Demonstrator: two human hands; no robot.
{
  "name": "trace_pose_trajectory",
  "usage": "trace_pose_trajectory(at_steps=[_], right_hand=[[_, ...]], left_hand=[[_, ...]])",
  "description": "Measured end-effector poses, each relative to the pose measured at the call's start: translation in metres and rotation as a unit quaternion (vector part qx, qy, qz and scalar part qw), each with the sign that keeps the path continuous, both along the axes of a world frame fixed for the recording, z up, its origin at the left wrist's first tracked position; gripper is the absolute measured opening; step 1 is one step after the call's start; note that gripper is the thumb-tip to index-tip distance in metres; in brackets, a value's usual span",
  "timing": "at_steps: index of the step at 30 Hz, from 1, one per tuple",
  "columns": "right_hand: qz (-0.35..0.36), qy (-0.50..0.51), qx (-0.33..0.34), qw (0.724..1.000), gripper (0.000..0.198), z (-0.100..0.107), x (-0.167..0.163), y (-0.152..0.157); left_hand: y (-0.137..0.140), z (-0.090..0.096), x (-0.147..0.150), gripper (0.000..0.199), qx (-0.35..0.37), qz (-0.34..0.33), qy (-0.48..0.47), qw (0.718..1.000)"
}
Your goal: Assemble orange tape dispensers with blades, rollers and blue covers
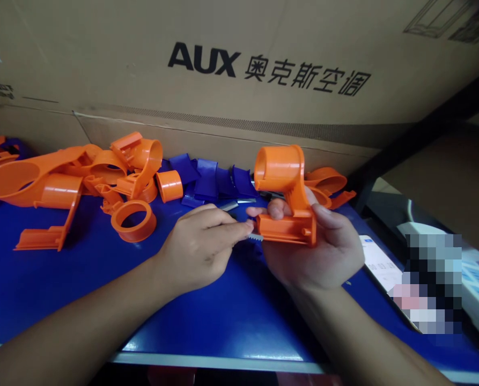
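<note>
The fingertips of the left hand (201, 241) pinch one toothed metal strip (256, 236) at the low bar (281, 228) of one glossy orange plastic frame (297, 201), clamped in the right hand (319, 254) above the blue table (203, 327). The frame's long axis stands near upright — drum (281, 167) on top, bar pointing left. Behind lie at least five blue pieces (206, 179).

Dim, uneven indoor light falls palest across the middle of the cardboard box (223, 102) and sinks to near-black around the dark frame (424, 126) at right. White glare streaks the front of the blue tabletop (199, 321); small highlights shine on the orange holder (281, 166). Soft shadow pools beneath the right hand (319, 257). Edges look stretched, a coarse mosaic covers part of the phone (378, 262), and the upper-right print (436, 19) is blurred, perhaps by the lens.
</note>
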State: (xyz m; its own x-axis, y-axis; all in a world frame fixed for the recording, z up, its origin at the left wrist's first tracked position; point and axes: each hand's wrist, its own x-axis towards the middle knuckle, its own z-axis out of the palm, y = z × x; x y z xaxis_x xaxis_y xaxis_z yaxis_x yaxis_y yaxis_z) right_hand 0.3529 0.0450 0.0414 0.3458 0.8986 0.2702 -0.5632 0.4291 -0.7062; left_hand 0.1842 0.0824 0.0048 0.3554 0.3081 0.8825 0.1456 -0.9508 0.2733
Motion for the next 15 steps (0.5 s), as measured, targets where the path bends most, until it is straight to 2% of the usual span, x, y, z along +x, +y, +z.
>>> trace_pose_trajectory(at_steps=[4, 11, 15], right_hand=[[0.009, -0.025, -0.009, 1.0, 0.028, -0.001, 0.001, -0.001], [0.002, -0.078, 0.003, 0.997, 0.034, -0.012, -0.003, -0.005], [0.003, -0.076, 0.003, 0.997, 0.033, -0.011, -0.001, -0.006]], left_hand=[[-0.001, 0.001, 0.0, 0.023, 0.006, 0.0, 0.004, 1.0], [-0.011, 0.003, -0.002, 0.017, 0.085, 0.052, 0.081, 0.992], [-0.016, 0.007, -0.002, 0.022, 0.082, 0.05, 0.095, 0.991]])
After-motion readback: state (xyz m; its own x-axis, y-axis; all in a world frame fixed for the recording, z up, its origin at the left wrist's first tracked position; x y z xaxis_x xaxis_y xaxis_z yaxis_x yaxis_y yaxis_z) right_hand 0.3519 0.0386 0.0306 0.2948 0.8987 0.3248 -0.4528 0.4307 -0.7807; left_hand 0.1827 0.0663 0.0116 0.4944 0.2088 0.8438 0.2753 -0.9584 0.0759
